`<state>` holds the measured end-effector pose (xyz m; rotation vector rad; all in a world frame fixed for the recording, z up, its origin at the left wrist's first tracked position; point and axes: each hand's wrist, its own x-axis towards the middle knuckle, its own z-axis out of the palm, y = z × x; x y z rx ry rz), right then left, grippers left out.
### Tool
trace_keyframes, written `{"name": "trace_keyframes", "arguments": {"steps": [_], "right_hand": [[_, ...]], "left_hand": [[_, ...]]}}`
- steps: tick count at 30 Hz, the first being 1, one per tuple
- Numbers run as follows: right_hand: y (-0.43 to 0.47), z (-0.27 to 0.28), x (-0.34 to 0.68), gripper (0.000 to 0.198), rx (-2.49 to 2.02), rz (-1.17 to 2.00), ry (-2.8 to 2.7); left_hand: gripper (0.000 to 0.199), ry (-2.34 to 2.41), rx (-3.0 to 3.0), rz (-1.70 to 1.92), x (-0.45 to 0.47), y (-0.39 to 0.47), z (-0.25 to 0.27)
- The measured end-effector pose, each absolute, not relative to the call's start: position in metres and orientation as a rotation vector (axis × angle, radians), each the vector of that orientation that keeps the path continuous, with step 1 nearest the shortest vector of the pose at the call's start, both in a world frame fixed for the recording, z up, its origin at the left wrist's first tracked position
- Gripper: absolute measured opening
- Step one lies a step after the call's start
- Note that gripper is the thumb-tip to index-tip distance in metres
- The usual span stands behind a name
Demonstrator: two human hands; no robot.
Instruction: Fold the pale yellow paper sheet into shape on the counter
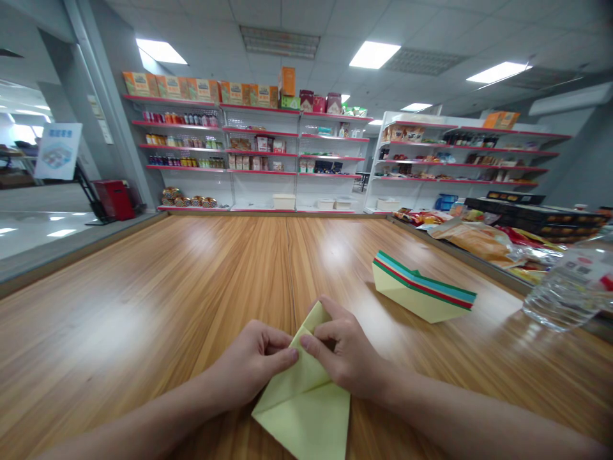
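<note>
A pale yellow sheet of folded paper (311,415) is held just above the wooden table (205,275), with creases across it and a narrow pointed upper end. My left hand (261,361) pinches its left edge between thumb and fingers. On the upper right part, my right hand (347,345) grips the paper, its thumb pressed on the near face and the fingers partly behind. Some of the fingers are hidden by the paper. To the right rests a folded paper boat (421,291), pale yellow with green, blue, white and red stripes along its top edge.
A clear plastic bottle (565,287) stands on the table at the right. Past the table's right edge lie packaged snacks (483,239) and stacked black boxes (531,214). Stocked shelves (258,134) line the back. A sign (58,151) stands at the far left near a red box (115,199).
</note>
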<state>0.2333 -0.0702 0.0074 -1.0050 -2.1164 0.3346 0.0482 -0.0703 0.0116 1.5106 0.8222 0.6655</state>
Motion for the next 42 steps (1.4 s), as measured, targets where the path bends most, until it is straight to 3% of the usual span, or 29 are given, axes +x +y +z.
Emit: {"name": "trace_keyframes", "arguments": {"steps": [2,3,5,7,10,13,25,31,42], "right_hand": [[-0.067,0.009,0.233,0.017,-1.056,0.227,-1.968],[-0.065,0.009,0.234,0.017,-1.089,0.188,-1.856],[-0.061,0.009,0.233,0.058,-1.147,0.251,-1.622],[-0.058,0.008,0.232,0.074,-1.152,0.621,-1.441],[-0.058,0.008,0.227,0.056,-0.983,1.308,-1.33],[-0.063,0.009,0.221,0.043,-0.825,1.55,-1.259],[-0.067,0.01,0.218,0.036,-0.757,1.6,-1.131],[-0.069,0.01,0.217,0.048,-0.776,1.462,-1.25],[-0.063,0.007,0.223,0.036,-0.832,1.646,-1.158]], "left_hand": [[0.031,0.838,1.457,0.763,0.049,-0.071,0.013],[0.029,0.845,1.412,0.828,0.049,-0.071,0.013],[0.029,0.873,1.315,0.977,0.049,-0.071,0.015],[0.03,0.898,1.243,1.106,0.049,-0.071,0.017],[0.032,0.879,1.182,1.185,0.051,-0.074,0.02],[0.032,0.839,1.152,1.19,0.054,-0.077,0.022],[0.033,0.779,1.099,1.184,0.055,-0.075,0.016],[0.032,0.805,1.106,1.185,0.054,-0.077,0.017],[0.032,0.825,1.214,1.141,0.049,-0.076,0.015]]}}
